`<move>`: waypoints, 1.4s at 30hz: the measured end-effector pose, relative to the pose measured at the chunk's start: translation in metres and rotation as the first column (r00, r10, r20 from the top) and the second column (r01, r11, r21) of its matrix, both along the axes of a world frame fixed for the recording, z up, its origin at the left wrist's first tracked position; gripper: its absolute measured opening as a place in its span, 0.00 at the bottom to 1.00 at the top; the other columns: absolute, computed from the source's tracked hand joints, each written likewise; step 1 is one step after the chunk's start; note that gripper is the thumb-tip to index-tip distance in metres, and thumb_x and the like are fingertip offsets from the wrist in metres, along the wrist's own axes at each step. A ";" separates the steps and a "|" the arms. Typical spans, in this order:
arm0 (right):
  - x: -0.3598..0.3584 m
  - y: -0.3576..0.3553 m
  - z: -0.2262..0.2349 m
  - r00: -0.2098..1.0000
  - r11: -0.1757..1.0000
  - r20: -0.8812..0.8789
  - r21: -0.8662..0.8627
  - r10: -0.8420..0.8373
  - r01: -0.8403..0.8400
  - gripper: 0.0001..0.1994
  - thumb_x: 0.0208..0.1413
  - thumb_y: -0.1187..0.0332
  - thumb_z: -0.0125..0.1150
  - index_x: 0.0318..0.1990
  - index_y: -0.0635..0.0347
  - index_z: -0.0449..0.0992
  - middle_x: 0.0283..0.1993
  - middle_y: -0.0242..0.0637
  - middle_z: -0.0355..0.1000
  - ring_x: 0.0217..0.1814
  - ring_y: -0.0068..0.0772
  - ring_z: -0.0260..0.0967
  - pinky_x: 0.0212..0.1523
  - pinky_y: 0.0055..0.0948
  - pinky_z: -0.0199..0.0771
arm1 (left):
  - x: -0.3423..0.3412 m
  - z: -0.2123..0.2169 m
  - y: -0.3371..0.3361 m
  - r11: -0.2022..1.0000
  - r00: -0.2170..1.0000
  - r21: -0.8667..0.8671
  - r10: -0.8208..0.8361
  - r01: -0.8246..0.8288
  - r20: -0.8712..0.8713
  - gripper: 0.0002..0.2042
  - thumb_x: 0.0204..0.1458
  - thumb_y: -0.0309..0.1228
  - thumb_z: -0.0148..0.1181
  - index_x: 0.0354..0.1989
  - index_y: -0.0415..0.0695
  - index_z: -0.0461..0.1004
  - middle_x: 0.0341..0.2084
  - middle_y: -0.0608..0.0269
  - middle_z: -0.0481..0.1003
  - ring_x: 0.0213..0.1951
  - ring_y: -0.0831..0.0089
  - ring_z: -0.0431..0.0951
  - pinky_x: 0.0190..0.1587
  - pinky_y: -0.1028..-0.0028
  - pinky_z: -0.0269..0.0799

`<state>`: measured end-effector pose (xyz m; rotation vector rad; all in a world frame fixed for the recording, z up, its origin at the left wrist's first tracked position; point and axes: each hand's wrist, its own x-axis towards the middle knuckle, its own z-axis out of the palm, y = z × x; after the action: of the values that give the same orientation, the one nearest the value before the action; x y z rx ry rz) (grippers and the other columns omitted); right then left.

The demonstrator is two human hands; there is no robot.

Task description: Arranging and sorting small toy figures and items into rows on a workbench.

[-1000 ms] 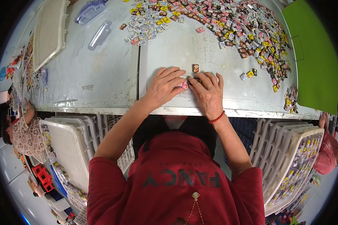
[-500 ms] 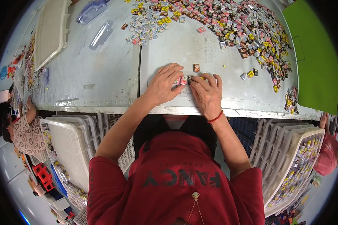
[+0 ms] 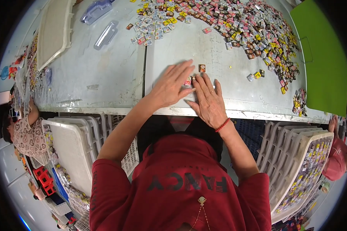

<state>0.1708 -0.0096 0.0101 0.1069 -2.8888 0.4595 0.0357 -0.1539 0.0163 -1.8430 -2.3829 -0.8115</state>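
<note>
Both of my hands lie over the pale table (image 3: 115, 77) near its front edge. Fingers stretched out, my left hand (image 3: 170, 85) slants over a short row of tiny printed blocks. A pink-and-white block (image 3: 187, 81) shows in the gap between the hands, with a dark block (image 3: 193, 78) beside it. My right hand (image 3: 209, 99) rests flat, its fingertips touching or just covering the row's right end; how many blocks lie beneath cannot be seen. Just beyond the right fingertips sits a single brown block (image 3: 202, 68), apart from both hands.
A large heap of mixed tiny blocks (image 3: 235, 27) spreads across the far right. Two clear plastic trays (image 3: 106, 35) and a white tray (image 3: 54, 36) lie at far left. A green board (image 3: 320, 57) borders the right. Stacked white crates (image 3: 71, 142) flank me; co-workers stand at both sides.
My fingers have gone from curled around the row of blocks to stretched out flat. The right hand has shifted slightly left and nearer; the left has spread over the row.
</note>
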 end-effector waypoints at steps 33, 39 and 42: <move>0.019 0.039 0.002 0.841 0.222 0.229 -0.900 -0.490 0.374 0.12 0.60 0.71 0.56 0.50 0.64 0.74 0.36 0.30 0.73 0.34 0.16 0.67 0.32 0.17 0.68 | 0.002 -0.009 0.030 0.988 0.986 0.015 -0.150 0.151 -0.075 0.22 0.45 0.44 0.63 0.47 0.46 0.73 0.55 0.60 0.66 0.60 0.58 0.60 0.58 0.61 0.59; 0.009 0.028 -0.007 0.841 0.373 0.188 -0.831 -0.508 0.412 0.10 0.59 0.72 0.57 0.47 0.64 0.75 0.33 0.27 0.73 0.31 0.15 0.66 0.31 0.16 0.68 | 0.005 -0.016 0.023 0.996 0.997 0.046 -0.082 0.082 -0.006 0.19 0.46 0.39 0.64 0.45 0.42 0.73 0.54 0.58 0.67 0.60 0.57 0.61 0.58 0.62 0.60; -0.005 0.015 0.001 0.823 0.435 0.118 -0.803 -0.555 0.408 0.09 0.56 0.73 0.60 0.43 0.65 0.76 0.30 0.29 0.74 0.30 0.17 0.68 0.33 0.18 0.70 | 0.005 -0.018 0.022 0.993 0.996 0.076 -0.087 0.086 0.011 0.18 0.47 0.37 0.63 0.44 0.40 0.72 0.54 0.57 0.67 0.61 0.57 0.61 0.59 0.61 0.60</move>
<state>0.1662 0.0049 0.0115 -0.7832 -2.0864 1.4789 0.0410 -0.1316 -0.0017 -1.9295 -2.2605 -0.9118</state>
